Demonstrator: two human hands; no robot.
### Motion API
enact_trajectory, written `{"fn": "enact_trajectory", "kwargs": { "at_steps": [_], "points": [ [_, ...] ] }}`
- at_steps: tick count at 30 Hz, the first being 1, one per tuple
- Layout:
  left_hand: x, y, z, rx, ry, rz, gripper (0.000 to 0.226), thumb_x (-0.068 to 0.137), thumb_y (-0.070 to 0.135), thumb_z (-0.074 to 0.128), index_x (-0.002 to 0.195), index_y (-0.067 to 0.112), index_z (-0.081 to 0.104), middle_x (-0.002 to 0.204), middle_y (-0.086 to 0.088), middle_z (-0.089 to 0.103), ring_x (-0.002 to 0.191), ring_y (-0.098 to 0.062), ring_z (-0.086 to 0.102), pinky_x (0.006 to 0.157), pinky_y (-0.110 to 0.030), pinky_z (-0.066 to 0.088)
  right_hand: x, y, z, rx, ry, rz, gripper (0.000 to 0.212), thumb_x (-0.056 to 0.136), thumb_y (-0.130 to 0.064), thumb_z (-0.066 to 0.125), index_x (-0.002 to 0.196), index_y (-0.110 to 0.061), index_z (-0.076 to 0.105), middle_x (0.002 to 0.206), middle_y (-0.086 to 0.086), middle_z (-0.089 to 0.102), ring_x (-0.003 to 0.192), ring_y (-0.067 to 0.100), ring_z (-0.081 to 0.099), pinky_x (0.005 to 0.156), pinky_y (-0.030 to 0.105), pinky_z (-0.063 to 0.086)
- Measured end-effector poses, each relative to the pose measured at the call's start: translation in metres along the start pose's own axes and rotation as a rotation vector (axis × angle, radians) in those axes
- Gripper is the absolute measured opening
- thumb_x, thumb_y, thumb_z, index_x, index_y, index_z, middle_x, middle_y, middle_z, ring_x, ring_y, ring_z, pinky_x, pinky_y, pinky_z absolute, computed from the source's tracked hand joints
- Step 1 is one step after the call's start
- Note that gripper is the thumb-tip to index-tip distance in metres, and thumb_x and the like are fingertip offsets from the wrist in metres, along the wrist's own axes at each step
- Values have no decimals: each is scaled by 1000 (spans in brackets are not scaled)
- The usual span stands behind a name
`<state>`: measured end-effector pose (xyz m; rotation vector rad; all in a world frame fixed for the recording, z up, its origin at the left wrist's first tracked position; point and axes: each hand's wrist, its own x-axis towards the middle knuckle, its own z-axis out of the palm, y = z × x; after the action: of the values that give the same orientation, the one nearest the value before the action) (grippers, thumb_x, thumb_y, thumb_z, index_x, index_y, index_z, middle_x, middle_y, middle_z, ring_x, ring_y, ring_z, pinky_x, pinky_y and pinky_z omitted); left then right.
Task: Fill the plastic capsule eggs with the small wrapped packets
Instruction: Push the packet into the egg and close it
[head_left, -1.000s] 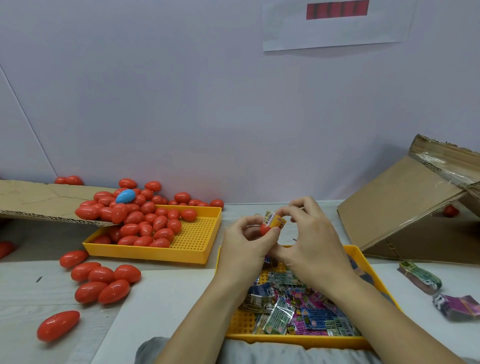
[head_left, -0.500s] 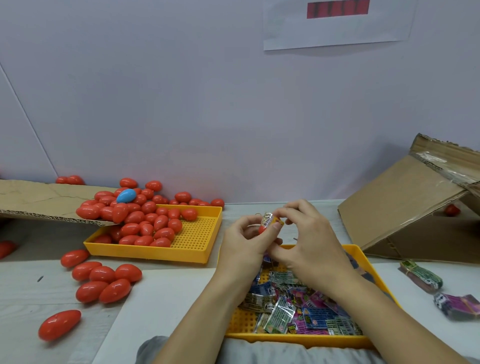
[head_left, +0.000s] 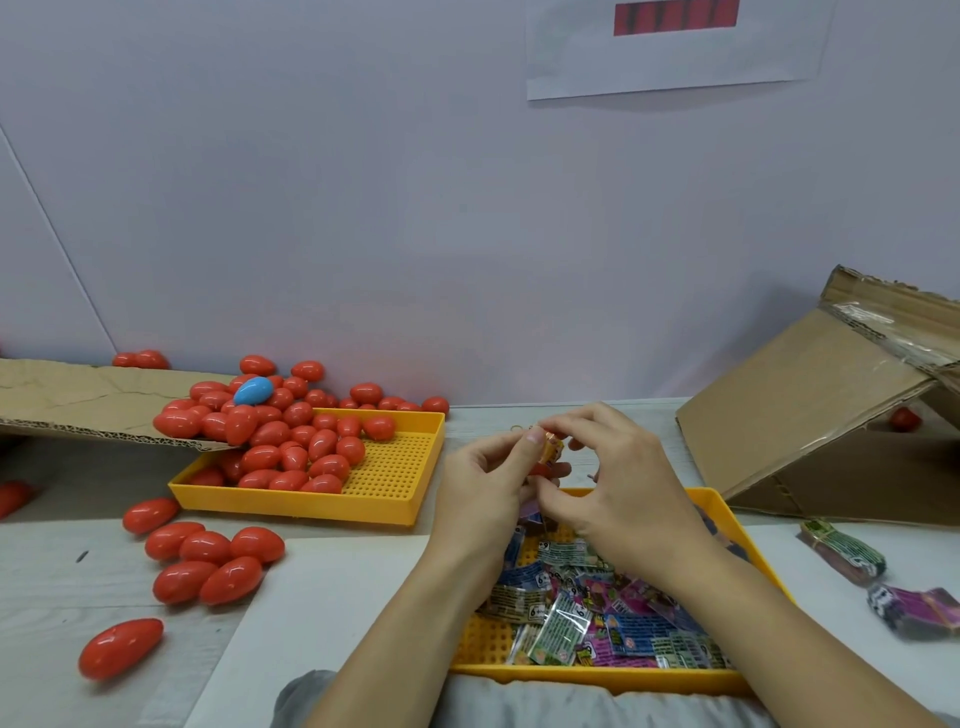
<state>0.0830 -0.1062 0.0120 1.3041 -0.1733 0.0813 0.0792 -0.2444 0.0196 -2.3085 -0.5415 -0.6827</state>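
On table I see cardboard box (head_left: 810, 410) tipped at right, yellow tray (head_left: 387, 486) of red eggs (head_left: 291, 441) at left, second tray (head_left: 597, 678) of packets (head_left: 571, 618) close to me; left hand (head_left: 485, 486) grips red egg half (head_left: 540, 470) above it; right hand (head_left: 618, 488) pinches orange packet (head_left: 551, 449), packet sits at egg's mouth

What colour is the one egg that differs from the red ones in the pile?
Blue egg, seen in the head view.

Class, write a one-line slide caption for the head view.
Both hands press a packet into a red egg half above the packet tray.
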Motion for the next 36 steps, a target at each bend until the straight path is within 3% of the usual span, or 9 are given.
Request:
{"fn": "enact_trajectory", "kwargs": {
  "at_steps": [6,12,15,21,30,36],
  "points": [
    [0,1,1,-50,-7,-19,21,94,21,65,83,24,82,94,-11,77,88,-26,76,67,-27,59,0,1,0,-3,11,10,37,83,-31,74,118,-23,68,104,-14,59,95,1,53,79,13,43],
    [-1,1,2,-45,-48,-71,23,82,34,71,88,13,78,83,-13,74,79,-28,74,67,-32,59,0,3,2,69,-25,-25,35,80,-33,67,115,-27,69,102,-19,58,99,-3,53,71,4,37],
    [0,-1,1,-5,-66,-96,20,92,29,66,89,13,77,76,-10,72,75,-23,72,67,-33,59,1,3,2,85,-33,-35,41,78,-43,58,114,-27,69,104,-20,62,100,-1,57,74,4,38],
    [0,-1,0,6,-88,-117,22,96,25,62,99,6,74,75,-11,71,77,-20,70,71,-33,59,2,6,2,106,-47,-52,43,78,-44,57,116,-27,68,105,-19,65,101,3,59,75,5,40],
    [-4,7,5,-248,-125,-278,40,103,34,44,95,2,68,73,-10,69,67,-20,70,60,-31,58,1,4,4,267,-3,7,47,79,-25,81,124,-29,65,111,-19,67,108,-6,58,80,5,44],
    [-1,3,4,-128,-103,-176,39,99,34,54,108,-2,66,79,-17,69,78,-24,72,70,-37,61,2,4,2,229,-10,-20,31,82,-27,78,112,-31,70,101,-20,67,101,1,60,74,14,49]
  ]
}}
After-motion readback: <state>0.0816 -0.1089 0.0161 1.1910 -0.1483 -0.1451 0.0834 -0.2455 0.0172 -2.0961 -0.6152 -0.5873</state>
